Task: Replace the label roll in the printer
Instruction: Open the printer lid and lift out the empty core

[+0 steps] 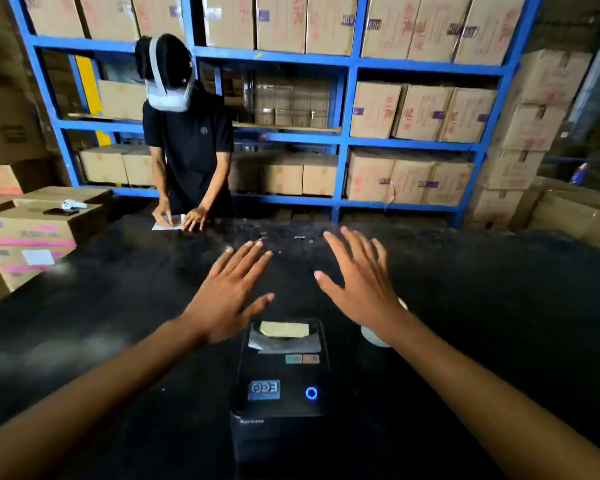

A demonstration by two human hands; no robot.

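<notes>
A black label printer (280,382) stands on the black table (499,323) right in front of me, its lid shut and a blue ring light glowing on top. A pale label shows through its window at the far end. My left hand (227,292) hovers flat above the table just beyond the printer's left corner, fingers spread, empty. My right hand (359,282) hovers likewise beyond the right corner, empty. A white label roll (374,336) lies on the table right of the printer, mostly hidden under my right wrist.
Across the table a person in a black shirt (187,147) wearing a white headset presses papers (168,221) on the far edge. Stacked cartons (32,233) sit at the left. Blue shelving (343,140) full of cardboard boxes fills the background.
</notes>
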